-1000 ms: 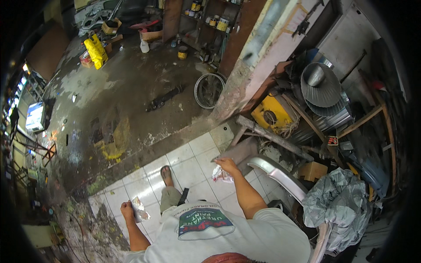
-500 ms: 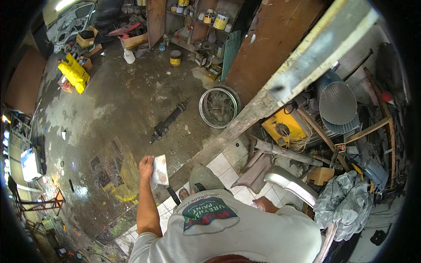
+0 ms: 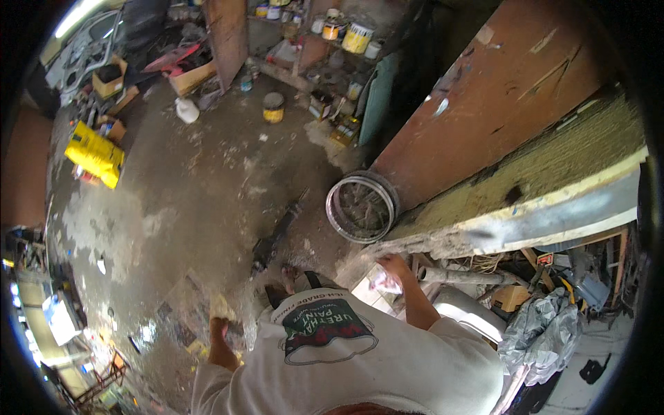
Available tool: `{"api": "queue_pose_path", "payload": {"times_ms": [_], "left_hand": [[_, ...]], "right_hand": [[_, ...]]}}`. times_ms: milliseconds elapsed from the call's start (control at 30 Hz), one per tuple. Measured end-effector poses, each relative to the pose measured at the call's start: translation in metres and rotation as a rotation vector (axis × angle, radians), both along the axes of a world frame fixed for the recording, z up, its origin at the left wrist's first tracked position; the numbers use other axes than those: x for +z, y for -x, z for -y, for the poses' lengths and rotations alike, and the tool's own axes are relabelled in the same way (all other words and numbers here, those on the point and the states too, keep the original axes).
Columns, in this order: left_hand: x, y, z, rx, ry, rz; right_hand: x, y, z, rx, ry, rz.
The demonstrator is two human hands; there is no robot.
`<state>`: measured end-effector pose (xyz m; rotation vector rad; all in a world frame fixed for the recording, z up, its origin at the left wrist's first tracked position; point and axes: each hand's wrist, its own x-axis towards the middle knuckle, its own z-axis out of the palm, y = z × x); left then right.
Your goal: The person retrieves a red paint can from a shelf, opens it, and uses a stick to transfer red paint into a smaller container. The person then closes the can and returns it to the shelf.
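My left hand (image 3: 218, 327) is low at left of my body, closed on a thin, light-coloured flat piece (image 3: 225, 308), blurred against the stained floor. My right hand (image 3: 393, 266) is out to the right beside the doorway threshold, gripping a crumpled white cloth (image 3: 384, 282) with pinkish marks, above white tiles (image 3: 370, 294). Below the cloth and to its right lies a silver curved panel (image 3: 467, 308). My white T-shirt (image 3: 415, 360) and a forward foot (image 3: 287, 277) show between the hands.
A wheel rim (image 3: 361, 207) leans by a brown board (image 3: 484, 104) and wall edge. A long black part (image 3: 273, 238) lies on the concrete. Beyond are a yellow bag (image 3: 95, 153), a white jug (image 3: 187, 109), paint cans (image 3: 356, 38) on shelves and, right, crumpled grey sheeting (image 3: 539, 332).
The view has moved forward off the tiles toward the concrete. My left hand rose with the flat piece, then dropped back; my right hand swung back, then out right again with the cloth.
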<state>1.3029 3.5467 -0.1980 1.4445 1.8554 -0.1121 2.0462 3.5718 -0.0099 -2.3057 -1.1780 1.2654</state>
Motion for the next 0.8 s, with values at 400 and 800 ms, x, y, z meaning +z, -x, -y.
{"api": "queue_pose_path", "payload": {"times_ms": [400,800], "left_hand": [[0.030,-0.050,-0.238,0.190,0.111,0.004],[0.056,-0.157,-0.949,-0.175,-0.438,0.278]], "right_hand": [[0.115,-0.013,-0.254,-0.212,-0.031,0.070],[-0.017,0.069,-0.236,-0.365,-0.212,-0.343]]}}
